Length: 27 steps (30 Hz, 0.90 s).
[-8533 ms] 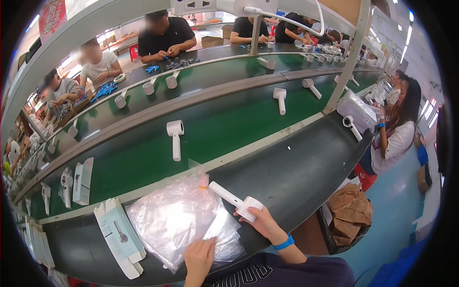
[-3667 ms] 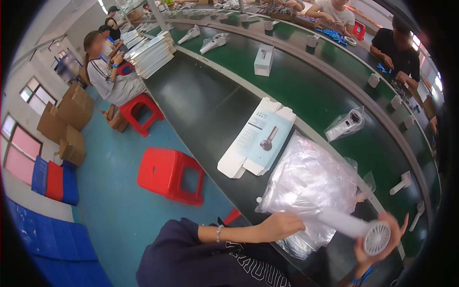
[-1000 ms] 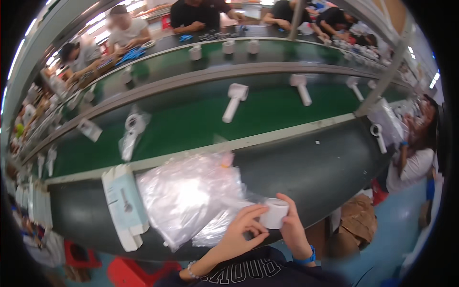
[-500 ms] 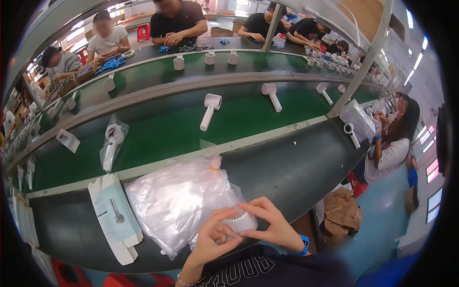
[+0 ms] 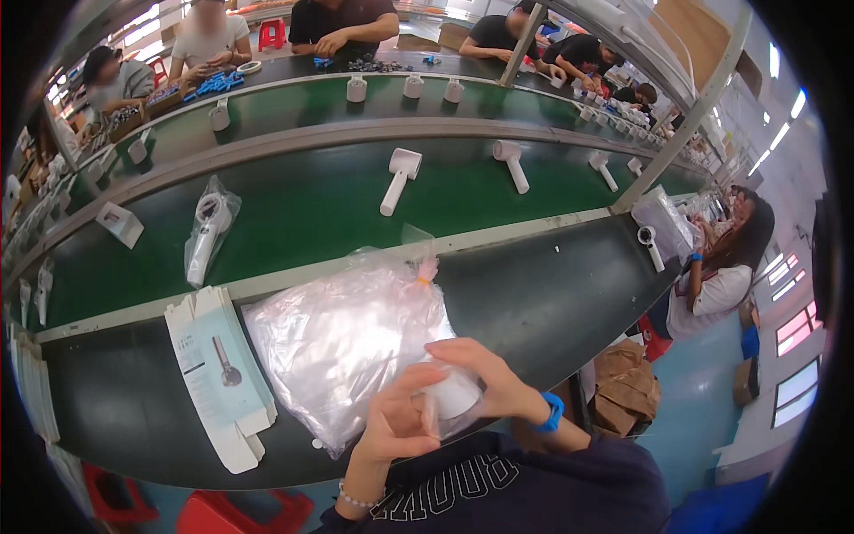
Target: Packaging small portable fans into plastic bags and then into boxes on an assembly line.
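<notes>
A white handheld fan (image 5: 457, 395) is held close to my body at the table's front edge, its handle hidden. Only a smooth, rounded white part shows, with what looks like clear film around its lower side. My left hand (image 5: 397, 416) curls its fingers and thumb against the near left side. Over the top and right side, my right hand (image 5: 495, 377) is bent round the fan. Just beyond my hands lies a big pack of clear plastic bags (image 5: 342, 334), gathered with a yellow tie. Left of the pack rests a stack of flat pale-blue and white boxes (image 5: 222, 383) printed with a fan.
A green conveyor belt (image 5: 320, 209) runs past the black table (image 5: 525, 294), carrying white fans (image 5: 400, 182), one bagged fan (image 5: 207, 233) and a white carton (image 5: 120, 225). A metal post (image 5: 680, 125) stands at right. Co-workers sit across and at right.
The fan has turned in my hands: its ribbed grille showed before, a smooth white side shows now. My right fingers have shifted over it. The whole view has tilted slightly.
</notes>
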{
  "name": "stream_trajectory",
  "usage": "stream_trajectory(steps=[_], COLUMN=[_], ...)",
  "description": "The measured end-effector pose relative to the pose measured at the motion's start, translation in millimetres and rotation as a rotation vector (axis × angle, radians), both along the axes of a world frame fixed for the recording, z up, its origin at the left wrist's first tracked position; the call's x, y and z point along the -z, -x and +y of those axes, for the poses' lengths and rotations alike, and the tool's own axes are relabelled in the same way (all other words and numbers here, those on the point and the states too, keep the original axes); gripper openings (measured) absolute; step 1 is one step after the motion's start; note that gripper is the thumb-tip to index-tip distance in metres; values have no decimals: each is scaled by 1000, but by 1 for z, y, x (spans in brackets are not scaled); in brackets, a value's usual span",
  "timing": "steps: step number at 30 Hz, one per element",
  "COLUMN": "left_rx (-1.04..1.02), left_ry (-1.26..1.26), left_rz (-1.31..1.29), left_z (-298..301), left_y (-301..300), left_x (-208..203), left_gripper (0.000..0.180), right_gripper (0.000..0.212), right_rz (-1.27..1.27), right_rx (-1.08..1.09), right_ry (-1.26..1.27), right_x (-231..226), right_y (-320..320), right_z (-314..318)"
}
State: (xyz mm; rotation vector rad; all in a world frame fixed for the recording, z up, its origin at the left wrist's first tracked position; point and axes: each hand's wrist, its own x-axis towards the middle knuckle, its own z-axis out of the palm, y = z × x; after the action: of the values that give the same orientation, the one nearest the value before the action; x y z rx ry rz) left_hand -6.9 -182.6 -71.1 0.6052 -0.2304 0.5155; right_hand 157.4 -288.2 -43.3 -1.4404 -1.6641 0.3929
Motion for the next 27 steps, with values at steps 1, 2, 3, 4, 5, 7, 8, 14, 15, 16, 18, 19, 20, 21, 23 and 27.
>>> stream_trajectory(steps=[1, 2, 3, 4, 5, 7, 8, 14, 15, 16, 18, 19, 20, 21, 23, 27], left_rx=[16, 20, -20, -59, -58, -376, -360, -534, -536, -558, -590, -592, -604, -616, -626, -618], left_ry=[-38, -30, -3, 24, 24, -481, -580, -1483, -1488, -1562, -1620, -1620, -1591, -1562, -1523, -1488], left_rz=[-7, -9, 21, 51, 52, 485, 623, 628, 634, 621, 602, 634, 610, 582, 603, 628], left_z=[-2, -4, -6, -7, -6, -5, -5, -9, -11, -15, -16, -16, -15, -14, -13, -13], left_y=[0, 0, 1, 3, 6, 14, 20, 41, 41, 41, 40, 39, 37, 37, 35, 41], left_x=[-1, -1, 0, 1, 3, 8, 7, 43, 46, 48, 45, 47, 52, 56, 53, 54], left_gripper=[71, 71, 70, 68, 68, 67, 53, 40, 40, 41, 37, 37, 35, 34, 32, 32], right_gripper=[72, 69, 67, 73, 77, 83, 84, 32, 34, 38, 38, 39, 40, 41, 38, 28], right_rz=[1, 102, 205, 195, 213, 215, 471, 672, 591, 538, 450, 355, 280, 202, -134, -885], right_rx=[-1, -42, -88, -102, -23, 140, 176, 323, 274, 220, 238, 256, 312, 368, 478, 438], right_ry=[9, 43, 75, 135, 86, -46, -99, -155, -93, -132, -155, -177, -161, -146, -129, -455], right_x=[7, 10, 10, 0, 0, -14, -8, -47, -45, -28, 8, 22, 32, 38, 49, 59], right_y=[-5, -9, -12, -21, -28, -43, -57, -68, -73, -84, -107, -110, -110, -114, -132, -147], right_z=[4, 9, 16, 24, 31, 52, 64, 207, 230, 258, 303, 323, 336, 341, 351, 357])
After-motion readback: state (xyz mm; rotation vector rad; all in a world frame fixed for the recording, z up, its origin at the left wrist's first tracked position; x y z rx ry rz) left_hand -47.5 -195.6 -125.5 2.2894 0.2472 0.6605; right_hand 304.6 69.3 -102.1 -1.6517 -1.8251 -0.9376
